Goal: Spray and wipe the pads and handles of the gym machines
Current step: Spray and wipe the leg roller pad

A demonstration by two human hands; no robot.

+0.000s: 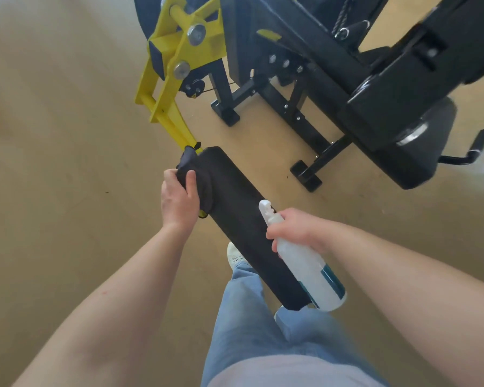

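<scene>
**A:** Black foam fills the middle of the view. It is a long roller pad [246,227], running from the yellow lever arm [173,79] down toward the person's jeans [252,325].

**B:** And the left hand [179,199]?

**A:** Up at the pad's far end, clamped on a dark cloth [189,166]. The thumb lies over the bunched fabric, pressing it against the end of the roll just where the yellow arm meets it.

**B:** The right hand [296,230]?

**A:** Well apart from the left, about halfway along the pad. Its fingers are wrapped round the neck of a spray bottle [310,269]. The white nozzle points up and away, and the base angles back toward the person.

**B:** Anything in that bottle?

**A:** It's milky white plastic with a teal label (too cloudy to read a liquid level, so I can't tell). It lies along the pad's right edge, but I can't say whether it touches the pad.

**B:** Beyond the pad?

**A:** The machine's black frame [291,88] stands on the tan floor [67,163]. At right there is a black seat pad [419,152], with a short black handle [478,143] sticking out beside it. One pale shoe [235,255] peeks out under the roller.
</scene>
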